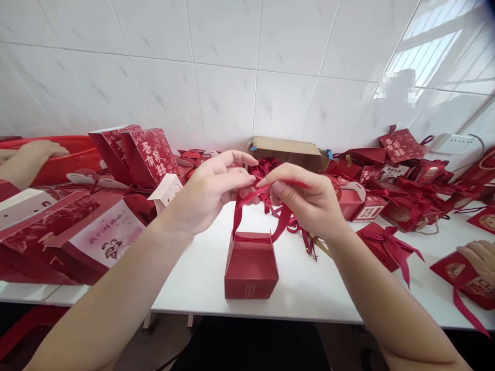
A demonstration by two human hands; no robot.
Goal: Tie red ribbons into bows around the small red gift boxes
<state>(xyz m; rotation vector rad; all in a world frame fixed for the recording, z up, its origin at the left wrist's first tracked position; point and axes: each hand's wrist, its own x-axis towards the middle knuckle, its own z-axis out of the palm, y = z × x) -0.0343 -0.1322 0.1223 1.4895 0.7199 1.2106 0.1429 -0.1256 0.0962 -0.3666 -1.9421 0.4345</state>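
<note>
A small red gift box (250, 263) stands upright on the white table near its front edge. Red ribbon (284, 221) rises from both sides of the box's top in a loop. Above the box, my right hand (305, 198) pinches the ribbon between thumb and fingers. My left hand (216, 193) is closed on the ribbon from the other side, thumb and index finger meeting at it, the other fingers curved. Where the ribbon crosses between the two hands, fingers partly cover it, so I cannot tell whether it is knotted.
Red gift boxes (147, 154) crowd the left side, before a red basin (77, 159) with another person's hand (38, 154). A cardboard box (286, 146) and loose ribbons stand behind. More ribboned boxes (406, 206) fill the right, where another person's hand (481, 260) holds one.
</note>
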